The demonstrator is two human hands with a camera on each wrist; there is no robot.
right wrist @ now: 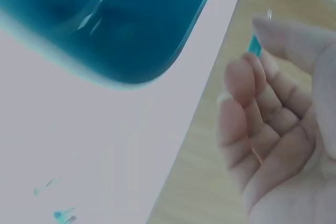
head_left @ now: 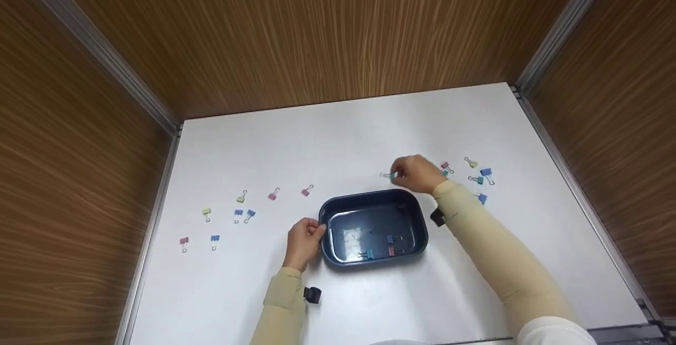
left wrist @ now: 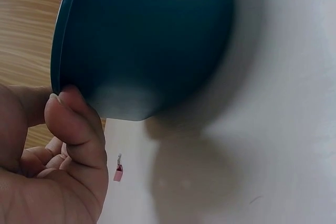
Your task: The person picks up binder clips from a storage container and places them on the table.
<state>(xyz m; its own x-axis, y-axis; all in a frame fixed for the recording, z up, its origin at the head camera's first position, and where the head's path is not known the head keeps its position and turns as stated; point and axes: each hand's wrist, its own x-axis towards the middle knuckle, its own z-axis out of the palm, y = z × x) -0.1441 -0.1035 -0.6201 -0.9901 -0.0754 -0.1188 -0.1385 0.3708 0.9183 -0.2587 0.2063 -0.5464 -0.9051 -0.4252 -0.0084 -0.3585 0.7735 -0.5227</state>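
Note:
A dark blue tray (head_left: 323,239) stands near the table's middle, with several binder clips lying inside it: a blue clip (head_left: 391,239), a red clip (head_left: 392,251) and a teal clip (head_left: 369,254). My left hand (head_left: 303,242) pinches the tray's left rim between thumb and finger, as the left wrist view shows up close. Above the tray's far right corner, my right hand (head_left: 418,173) pinches a teal binder clip (right wrist: 254,46) by its body. The wire handles of that clip point left in the head view.
Several loose binder clips lie right of the right hand, among them a yellow clip (head_left: 473,164) and a blue clip (head_left: 486,172). More are scattered to the left, including a pink clip (head_left: 272,196) and a red clip (head_left: 184,241). Wood-patterned walls (head_left: 338,33) enclose the white table (head_left: 348,139).

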